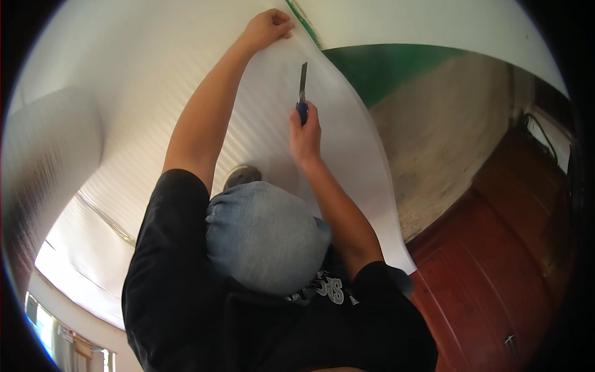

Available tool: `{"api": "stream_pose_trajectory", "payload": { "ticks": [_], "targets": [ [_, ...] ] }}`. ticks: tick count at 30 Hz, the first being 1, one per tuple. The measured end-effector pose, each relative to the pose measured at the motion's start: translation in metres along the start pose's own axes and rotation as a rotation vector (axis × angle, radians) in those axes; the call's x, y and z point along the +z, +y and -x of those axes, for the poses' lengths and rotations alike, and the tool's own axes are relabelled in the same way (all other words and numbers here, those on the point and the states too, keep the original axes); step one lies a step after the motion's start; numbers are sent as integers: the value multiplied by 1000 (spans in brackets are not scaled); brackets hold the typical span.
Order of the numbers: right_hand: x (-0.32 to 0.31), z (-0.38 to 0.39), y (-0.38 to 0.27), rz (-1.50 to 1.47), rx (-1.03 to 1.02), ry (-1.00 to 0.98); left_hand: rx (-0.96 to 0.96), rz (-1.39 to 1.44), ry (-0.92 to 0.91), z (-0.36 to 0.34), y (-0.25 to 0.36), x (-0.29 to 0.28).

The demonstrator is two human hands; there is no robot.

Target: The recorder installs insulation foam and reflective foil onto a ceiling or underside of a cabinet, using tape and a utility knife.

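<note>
A utility knife [302,93] with a blue handle and a long, extended dark blade is held in my right hand [305,133]. Its blade points away from me, over a broad white ribbed sheet [260,105] that looks like foam. Farther off, my left hand [271,28] is closed with fingertips together, close to the sheet's far right edge. Whether the sheet is pinched between those fingers cannot be made out. The blade tip stands apart from my left hand, a short way nearer to me.
My denim-covered knee [266,239] and a dark shoe [242,175] are over the sheet. A large roll [56,155] stands at left. Past the sheet's right edge lie a green area [384,65], bare greyish floor [446,136] and a reddish-brown panelled door-like surface [477,279].
</note>
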State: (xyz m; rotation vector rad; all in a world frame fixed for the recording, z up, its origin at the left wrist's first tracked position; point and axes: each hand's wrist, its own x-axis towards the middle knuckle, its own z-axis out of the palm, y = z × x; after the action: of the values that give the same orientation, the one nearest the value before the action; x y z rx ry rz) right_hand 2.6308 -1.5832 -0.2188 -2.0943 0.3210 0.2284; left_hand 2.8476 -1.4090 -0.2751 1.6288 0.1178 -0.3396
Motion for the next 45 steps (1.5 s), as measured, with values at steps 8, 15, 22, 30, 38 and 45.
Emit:
{"api": "stream_pose_trajectory", "payload": {
  "ticks": [8,15,22,30,38,45],
  "targets": [
    [-11,-60,-42,279,-53,-106,8,32,-29,-5,-8,-2],
    [-10,-74,-54,429,-2,-141,-6,15,-25,-1,-4,2],
    [-8,-83,-52,414,-65,-111,8,-10,-12,-1,1,6],
    [-6,-84,-54,381,-60,-101,4,13,6,2,1,9],
    [-6,-40,-18,129,45,-154,-67,2,-4,7,18,5],
    [14,-42,-50,-965,169,-23,77,-284,101,19,27,11]
  ]
}}
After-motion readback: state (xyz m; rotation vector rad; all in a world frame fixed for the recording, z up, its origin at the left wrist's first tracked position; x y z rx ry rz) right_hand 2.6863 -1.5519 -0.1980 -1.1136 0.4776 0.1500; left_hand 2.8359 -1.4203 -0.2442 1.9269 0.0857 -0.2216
